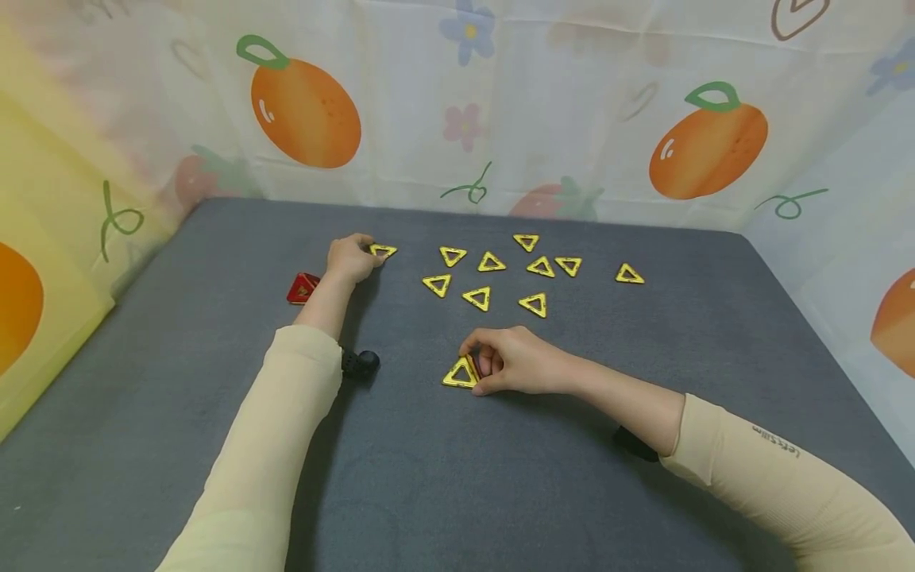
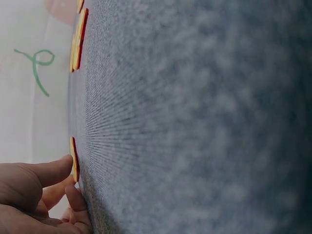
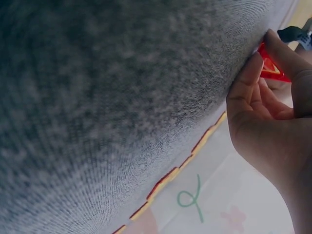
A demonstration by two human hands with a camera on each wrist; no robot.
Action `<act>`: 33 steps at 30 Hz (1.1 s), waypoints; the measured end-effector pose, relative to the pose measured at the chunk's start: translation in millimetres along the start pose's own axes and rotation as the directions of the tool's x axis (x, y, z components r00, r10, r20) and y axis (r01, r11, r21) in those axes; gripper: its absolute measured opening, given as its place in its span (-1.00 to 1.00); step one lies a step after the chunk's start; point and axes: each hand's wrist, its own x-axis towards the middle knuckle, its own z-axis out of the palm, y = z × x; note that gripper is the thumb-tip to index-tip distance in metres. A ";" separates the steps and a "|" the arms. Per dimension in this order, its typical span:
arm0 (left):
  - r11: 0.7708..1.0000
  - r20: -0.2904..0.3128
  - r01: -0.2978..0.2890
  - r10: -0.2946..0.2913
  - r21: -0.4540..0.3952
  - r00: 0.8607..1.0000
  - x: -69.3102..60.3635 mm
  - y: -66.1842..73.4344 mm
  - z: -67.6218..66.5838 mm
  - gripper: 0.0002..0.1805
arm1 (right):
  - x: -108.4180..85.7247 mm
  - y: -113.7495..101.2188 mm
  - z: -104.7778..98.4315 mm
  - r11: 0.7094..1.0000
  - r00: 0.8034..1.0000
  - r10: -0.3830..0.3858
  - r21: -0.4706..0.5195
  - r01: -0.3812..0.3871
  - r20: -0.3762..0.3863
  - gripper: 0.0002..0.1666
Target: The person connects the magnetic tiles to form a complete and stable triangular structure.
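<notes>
The left sleeve (image 1: pixel 250 445) is nearest; the right hand (image 1: pixel 525 361) pinches the near triangle (image 1: pixel 453 375) on the surface (image 1: pixel 429 477), the left hand (image 1: pixel 350 258) the far triangle (image 1: pixel 389 250), between a red piece (image 1: pixel 296 288) and loose triangles (image 1: pixel 486 299)

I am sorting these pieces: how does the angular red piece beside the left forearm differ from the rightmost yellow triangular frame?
The angular red piece is partly hidden behind the left forearm; the yellow triangular frame shows whole. The piece is red, the frame yellow. Both rest on the grey table.
</notes>
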 end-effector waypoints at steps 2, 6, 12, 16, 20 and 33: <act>1.000 0.000 0.004 -0.004 0.001 1.000 -0.2 0.7 0.0 -0.44 | 0.0 0.2 0.0 1.000 1.000 0.000 0.000 0.000 0.000 -0.44; 1.000 0.005 0.009 -0.009 0.001 1.000 -0.6 1.2 0.0 -0.44 | 0.6 1.0 0.9 1.000 1.000 0.004 0.003 -0.004 0.002 -0.44; 1.000 -0.032 -0.003 0.003 0.005 0.999 -1.8 1.5 2.7 -0.46 | 0.6 0.2 0.1 1.000 1.000 0.007 0.006 -0.007 0.003 -0.44; 1.000 -0.087 -0.016 0.018 0.016 0.996 -4.7 3.5 5.5 -0.47 | 0.8 0.7 0.9 1.000 1.000 0.007 -0.001 -0.007 0.006 -0.44; 0.999 -0.134 -0.042 0.045 0.026 0.990 -6.9 5.5 6.9 -0.51 | 1.0 1.1 1.3 1.000 1.000 -0.002 -0.005 0.002 0.004 -0.44; 0.975 -0.105 -0.205 0.214 0.084 0.971 -18.3 15.6 5.5 -0.73 | 0.5 0.9 0.3 1.000 1.000 -0.004 -0.005 0.004 -0.002 -0.44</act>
